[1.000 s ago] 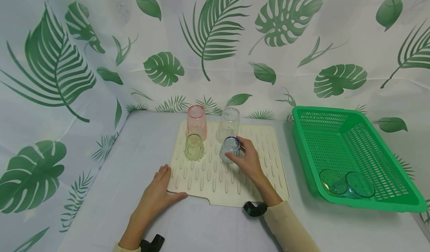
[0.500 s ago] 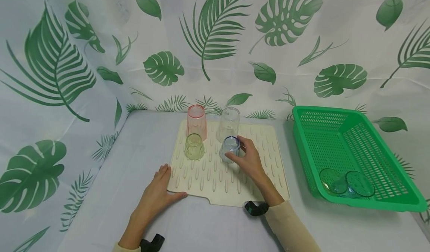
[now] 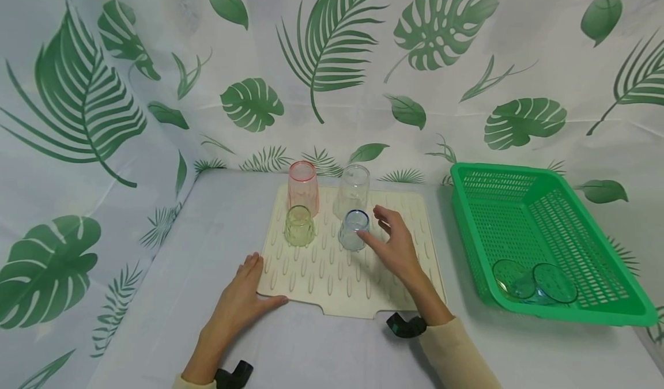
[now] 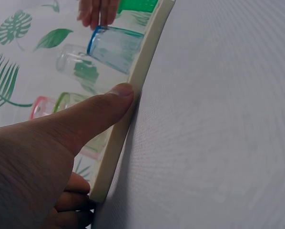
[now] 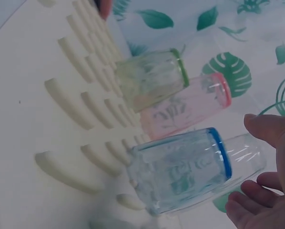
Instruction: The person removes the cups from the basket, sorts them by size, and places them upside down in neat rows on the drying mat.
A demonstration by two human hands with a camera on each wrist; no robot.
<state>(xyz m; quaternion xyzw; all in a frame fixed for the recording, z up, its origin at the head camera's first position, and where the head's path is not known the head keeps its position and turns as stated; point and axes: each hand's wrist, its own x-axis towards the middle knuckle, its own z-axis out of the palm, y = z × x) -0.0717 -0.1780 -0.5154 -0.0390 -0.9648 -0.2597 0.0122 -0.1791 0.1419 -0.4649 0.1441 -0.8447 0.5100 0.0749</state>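
Four glasses stand on a cream ribbed mat (image 3: 332,285): a pink-rimmed glass (image 3: 303,188) and a clear glass (image 3: 355,190) behind, a yellow-green glass (image 3: 299,226) and a blue-rimmed glass (image 3: 354,233) in front. My right hand (image 3: 396,248) is just right of the blue-rimmed glass, thumb near its rim; the right wrist view shows a gap between the fingers (image 5: 252,202) and that glass (image 5: 180,169). My left hand (image 3: 241,297) rests at the mat's front left corner, its thumb (image 4: 121,90) on the mat's edge in the left wrist view.
A green plastic basket (image 3: 586,317) stands at the right, with a yellowish glass (image 3: 510,279) and a bluish glass (image 3: 555,285) lying in its near end. A leaf-patterned cloth (image 3: 342,49) hangs behind the table and along its left side.
My right hand has let go of the blue-rimmed glass and moved slightly to the right, its fingers spread wider. The glass stays in place. The left hand has hardly moved.
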